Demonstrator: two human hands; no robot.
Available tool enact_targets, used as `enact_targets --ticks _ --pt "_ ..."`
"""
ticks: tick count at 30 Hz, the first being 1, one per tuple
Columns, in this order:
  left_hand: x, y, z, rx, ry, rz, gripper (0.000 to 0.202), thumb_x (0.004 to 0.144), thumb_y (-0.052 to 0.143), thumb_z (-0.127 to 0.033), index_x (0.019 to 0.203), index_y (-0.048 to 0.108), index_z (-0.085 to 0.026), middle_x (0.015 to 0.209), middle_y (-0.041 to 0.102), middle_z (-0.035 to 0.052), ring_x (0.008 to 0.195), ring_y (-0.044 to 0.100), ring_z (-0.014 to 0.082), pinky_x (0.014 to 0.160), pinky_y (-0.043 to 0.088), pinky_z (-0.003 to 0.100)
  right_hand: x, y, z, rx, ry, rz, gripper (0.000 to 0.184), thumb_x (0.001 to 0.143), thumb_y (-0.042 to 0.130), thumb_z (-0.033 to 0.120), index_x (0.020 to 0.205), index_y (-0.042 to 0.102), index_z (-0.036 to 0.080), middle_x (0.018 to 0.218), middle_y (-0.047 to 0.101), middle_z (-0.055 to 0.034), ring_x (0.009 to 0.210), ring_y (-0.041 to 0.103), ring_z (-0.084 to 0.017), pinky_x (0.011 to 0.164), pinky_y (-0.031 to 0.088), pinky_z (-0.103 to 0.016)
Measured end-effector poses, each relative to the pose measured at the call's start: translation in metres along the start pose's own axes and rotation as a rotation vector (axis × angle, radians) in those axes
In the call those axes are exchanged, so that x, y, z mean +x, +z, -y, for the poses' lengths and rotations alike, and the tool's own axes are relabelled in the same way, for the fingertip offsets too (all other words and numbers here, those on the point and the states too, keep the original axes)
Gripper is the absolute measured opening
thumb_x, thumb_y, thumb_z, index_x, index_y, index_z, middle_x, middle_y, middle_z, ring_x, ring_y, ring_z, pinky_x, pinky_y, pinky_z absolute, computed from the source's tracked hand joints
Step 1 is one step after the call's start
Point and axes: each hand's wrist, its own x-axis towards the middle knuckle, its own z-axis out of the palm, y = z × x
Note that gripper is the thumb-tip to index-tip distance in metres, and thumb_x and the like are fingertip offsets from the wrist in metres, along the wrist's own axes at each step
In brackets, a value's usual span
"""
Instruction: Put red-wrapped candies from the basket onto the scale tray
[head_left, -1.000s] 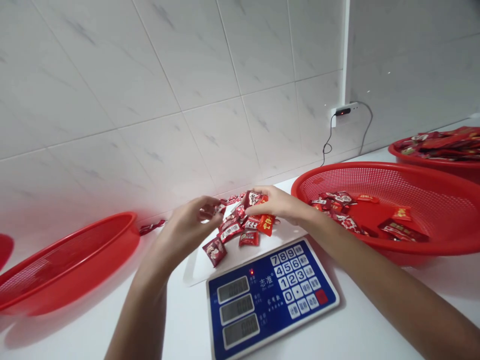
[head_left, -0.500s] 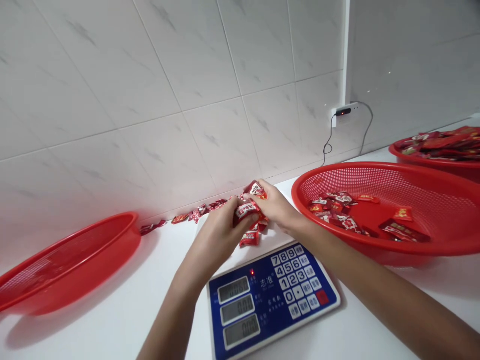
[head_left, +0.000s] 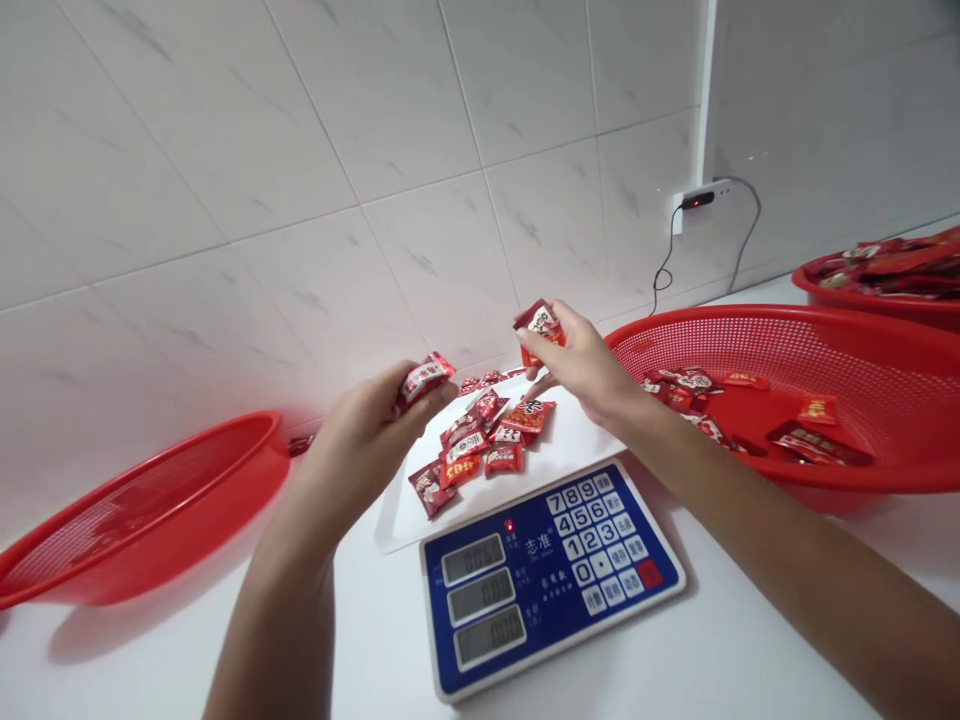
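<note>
Where the desk [head_left: 390,640] runs along the tiled wall [head_left: 300,150] on the far left, I see a red basket [head_left: 199,515], its inside mostly hidden from my viewpoint. A dark packet [head_left: 300,444] lies just beside its right end. Next comes the left hand [head_left: 364,430], thumb and fingers pinching a red-and-white packet [head_left: 425,377] clear of the pile, near the left edge of the white weighing pan [head_left: 577,440]. On that pan lies the pile of packets [head_left: 469,443], red, maroon and orange-red, some overlapping; a few patterned packets [head_left: 489,379] show behind, by the wall. In front, the scale [head_left: 551,580] turns its blue panel toward me, keypad [head_left: 600,540] right, display windows [head_left: 481,596] left (the top digits are too faint for me to read surely). The right hand [head_left: 589,365] is raised above the pan, pinching a maroon packet [head_left: 538,318] and an orange-red packet [head_left: 538,352] together; I cannot tell whether its lower fingers touch the pile. Beyond, a dark plug [head_left: 698,200] with a red light sits on the wall. Farther right, a perforated basket [head_left: 892,400] holds scattered packets [head_left: 817,443], and behind it another basket [head_left: 862,297] is heaped with red wrappers [head_left: 915,268].
</note>
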Motion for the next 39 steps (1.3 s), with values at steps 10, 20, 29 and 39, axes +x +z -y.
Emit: enact_targets --ticks 10,20,29,39 --pt "-0.003 0.007 -0.007 -0.127 0.036 -0.050 0.037 0.090 0.051 -0.051 0.070 0.041 -0.021 0.064 0.036 -0.0041 0.061 0.034 0.0122 0.053 0.029 0.028 -0.005 0.003 0.003 0.030 -0.019 0.058 0.013 0.093 0.051 0.012 0.084 0.046 0.020 0.070 0.045 0.0040 0.053 0.052 -0.008 0.039 0.055 -0.022" --pt "-0.003 0.014 -0.014 -0.097 0.035 -0.014 0.034 0.089 0.052 -0.048 0.071 0.047 -0.020 0.063 0.042 -0.0041 0.060 0.037 0.0117 0.052 0.029 0.026 -0.006 0.002 0.002 0.004 -0.015 0.113 0.013 0.093 0.051 0.013 0.083 0.046 0.020 0.065 0.045 0.0050 0.052 0.051 -0.008 0.043 0.056 -0.022" --pt "-0.003 0.016 -0.019 -0.085 0.017 -0.020 0.036 0.088 0.053 -0.051 0.071 0.048 -0.020 0.061 0.043 -0.0036 0.057 0.038 0.0122 0.050 0.029 0.026 -0.006 0.002 0.000 -0.030 -0.014 0.166 0.011 0.092 0.053 0.018 0.084 0.046 0.021 0.069 0.049 0.0035 0.053 0.053 -0.009 0.042 0.049 -0.020" --pt "-0.002 0.024 -0.018 0.054 0.049 -0.020 0.025 0.088 0.050 -0.032 0.068 0.042 -0.020 0.058 0.046 -0.0044 0.054 0.039 0.0115 0.049 0.028 0.024 -0.016 0.005 -0.004 -0.068 -0.045 0.497 0.035 0.074 0.076 0.043 0.089 0.054 0.021 0.067 0.053 0.0059 0.046 0.045 -0.005 0.037 0.033 -0.016"
